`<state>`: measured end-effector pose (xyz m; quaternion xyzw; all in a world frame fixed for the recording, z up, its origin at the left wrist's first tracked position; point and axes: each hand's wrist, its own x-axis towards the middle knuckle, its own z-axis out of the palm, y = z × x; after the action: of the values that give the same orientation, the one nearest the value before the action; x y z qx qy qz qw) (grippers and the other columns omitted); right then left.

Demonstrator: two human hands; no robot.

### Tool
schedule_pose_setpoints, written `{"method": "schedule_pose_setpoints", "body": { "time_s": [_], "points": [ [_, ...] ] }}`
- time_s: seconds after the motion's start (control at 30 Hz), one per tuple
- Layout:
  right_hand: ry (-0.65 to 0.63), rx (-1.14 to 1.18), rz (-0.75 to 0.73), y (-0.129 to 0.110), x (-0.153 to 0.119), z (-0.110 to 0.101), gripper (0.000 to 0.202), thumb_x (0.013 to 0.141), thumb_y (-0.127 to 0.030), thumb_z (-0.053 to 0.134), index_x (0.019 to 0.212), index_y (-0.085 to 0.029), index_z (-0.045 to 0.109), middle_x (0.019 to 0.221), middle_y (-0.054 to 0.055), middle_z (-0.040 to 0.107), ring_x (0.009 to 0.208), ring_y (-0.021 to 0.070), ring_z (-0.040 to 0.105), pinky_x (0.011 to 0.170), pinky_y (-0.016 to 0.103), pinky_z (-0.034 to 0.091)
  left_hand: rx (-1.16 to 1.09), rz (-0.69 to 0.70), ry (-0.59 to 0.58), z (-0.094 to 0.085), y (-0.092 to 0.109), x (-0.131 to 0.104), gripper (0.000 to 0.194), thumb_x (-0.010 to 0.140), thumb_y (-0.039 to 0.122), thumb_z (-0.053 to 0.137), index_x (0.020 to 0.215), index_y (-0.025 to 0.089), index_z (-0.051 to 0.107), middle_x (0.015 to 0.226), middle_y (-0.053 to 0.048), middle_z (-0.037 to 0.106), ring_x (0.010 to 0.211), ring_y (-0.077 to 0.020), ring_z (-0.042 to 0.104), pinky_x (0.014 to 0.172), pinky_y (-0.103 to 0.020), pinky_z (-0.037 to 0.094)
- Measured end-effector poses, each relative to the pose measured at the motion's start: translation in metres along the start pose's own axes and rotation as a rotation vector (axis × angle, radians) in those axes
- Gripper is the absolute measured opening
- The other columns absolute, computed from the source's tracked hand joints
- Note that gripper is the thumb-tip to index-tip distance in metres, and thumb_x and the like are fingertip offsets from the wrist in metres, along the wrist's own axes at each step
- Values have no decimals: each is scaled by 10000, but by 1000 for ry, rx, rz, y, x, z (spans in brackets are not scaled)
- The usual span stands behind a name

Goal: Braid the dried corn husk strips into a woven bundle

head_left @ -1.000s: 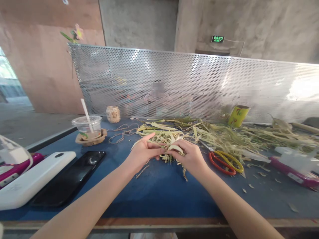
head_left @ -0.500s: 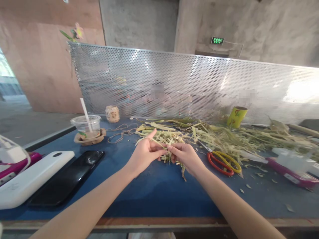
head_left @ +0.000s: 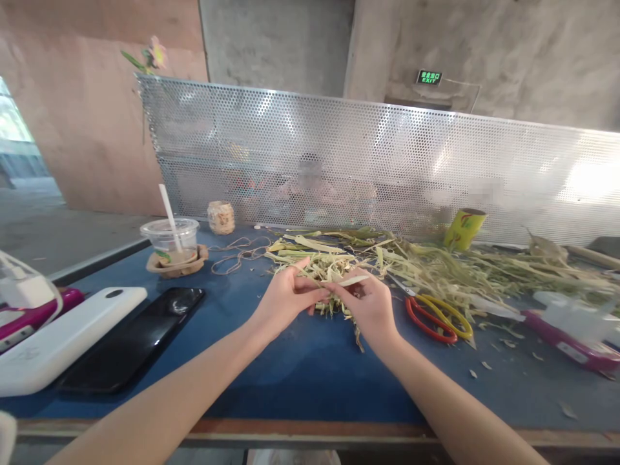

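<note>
Pinches a pale leaf strip (head_left: 354, 280) at the centre of the frame, with thumb and fingertips of the left hand (head_left: 281, 294) closed on one end and one finger raised. Pinches the same strip with the right hand (head_left: 372, 302), thumb pressed to fingertip; cannot tell how the hidden fingers lie. Has a heap of shredded leaf (head_left: 325, 261) just beyond the fingertips, with long stalks (head_left: 445, 271) spreading toward the right of the frame. Shows scissors (head_left: 411, 302) with red and yellow handles right of centre, near the right hand, on the blue table (head_left: 314, 381). Shows a black phone (head_left: 135, 339) beside a white device (head_left: 72, 336) at lower left, and above them a lidded cup (head_left: 165, 240) in a cardboard holder (head_left: 159, 266), near looped string (head_left: 237, 257).
</note>
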<state>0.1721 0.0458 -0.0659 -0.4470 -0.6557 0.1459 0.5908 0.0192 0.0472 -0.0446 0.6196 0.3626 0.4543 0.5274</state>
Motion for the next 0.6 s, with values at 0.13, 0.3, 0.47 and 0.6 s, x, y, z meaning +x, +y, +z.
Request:
{"method": "schedule_pose_setpoints", "body": {
  "time_s": [0.13,0.3,0.47,0.6],
  "points": [
    [-60,-46,-179,-7,0,-8,113,740,-243,635,645,-183,620,624,11,604,581,132,553,539,238,446,-138,-34,-15,1,1,1,916,679,225,695,1389,55,142,690,-22,630,535,-92,494,482,-222,351],
    [-344,-69,-393,-9,5,-19,156,806,-153,537,894,-214,650,805,33,650,742,144,598,644,247,489,-176,-110,-3,0,5,3,856,671,157,674,1360,6,188,581,32,564,457,-66,424,453,-220,314],
    [-288,-62,-416,-9,6,-18,158,789,-125,551,829,-193,687,734,38,644,640,125,592,586,231,481,16,-42,-32,-3,3,1,913,639,202,707,1385,76,197,720,-23,646,479,-86,443,472,-237,333],
    [-246,-75,-328,-12,4,-15,136,749,-131,592,816,-187,696,649,22,635,572,117,557,538,224,453,156,-13,-61,-2,1,-1,844,674,263,676,1386,136,242,831,-60,678,559,-125,495,527,-254,362]
  ]
}}
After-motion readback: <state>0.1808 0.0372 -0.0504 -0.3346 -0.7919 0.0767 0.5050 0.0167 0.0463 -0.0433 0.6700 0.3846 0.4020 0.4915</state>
